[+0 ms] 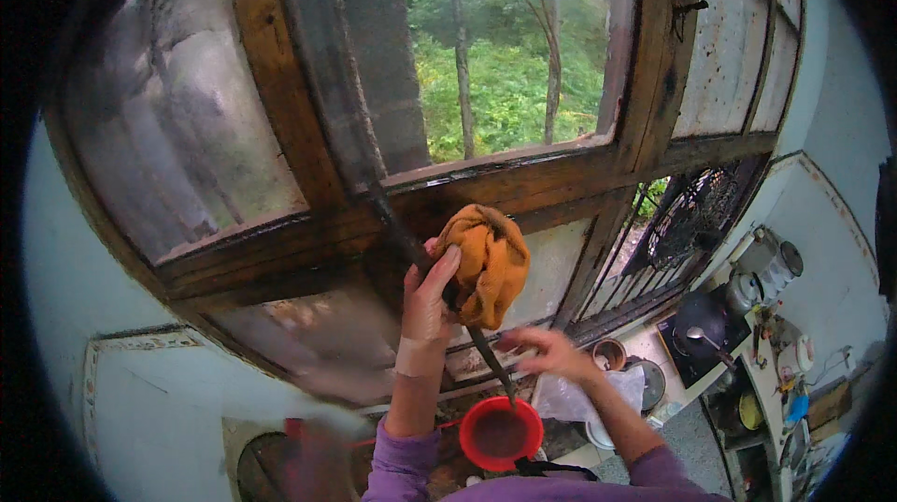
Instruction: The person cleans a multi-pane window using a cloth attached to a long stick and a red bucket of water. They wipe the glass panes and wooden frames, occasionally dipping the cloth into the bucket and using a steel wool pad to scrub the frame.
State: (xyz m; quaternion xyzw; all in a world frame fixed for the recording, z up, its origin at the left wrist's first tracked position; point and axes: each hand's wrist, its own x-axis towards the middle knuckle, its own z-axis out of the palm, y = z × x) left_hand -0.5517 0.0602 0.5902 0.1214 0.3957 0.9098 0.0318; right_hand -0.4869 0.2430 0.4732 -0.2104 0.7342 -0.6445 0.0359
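My left hand (429, 288) grips a bunched orange cloth (490, 263), with the thumb along its left side. The cloth is at a long dark rod (398, 228), which runs slantwise down past the window to the rim of a red bucket (467, 449). Whether my left fingers also close around the rod is hidden. To the right and lower, my right hand (550, 355) is blurred, fingers apart and holding nothing, close to the rod's lower part. Dark, murky liquid appears to fill the bucket below both hands.
A wooden window frame (490, 186) with dirty panes spans ahead. A fan (694, 214) sits in the lower right opening. On the right counter are a wok (701, 327) with a ladle, jars and an induction cooktop (670, 351). A clear plastic bag (560, 397) lies beside the bucket.
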